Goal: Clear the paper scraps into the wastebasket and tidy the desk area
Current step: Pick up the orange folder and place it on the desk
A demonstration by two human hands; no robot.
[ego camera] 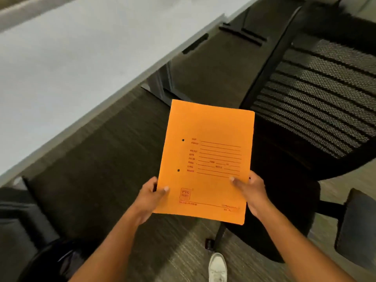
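Note:
An orange file folder (207,159) with printed red lines and two punch holes is held flat in front of me, above the floor. My left hand (149,197) grips its lower left edge, thumb on top. My right hand (251,192) grips its lower right edge, thumb on the cover. The white desk top (71,64) runs diagonally across the upper left, and the folder is off its edge. No paper scraps show. A dark round bin with a liner (55,259) sits at the bottom left, partly hidden by my left forearm.
A black mesh office chair (317,94) stands at the right, its armrest (356,222) close to my right arm. A dark cabinet (12,216) sits at the lower left. Dark carpet lies below, with my white shoe (217,267) at the bottom.

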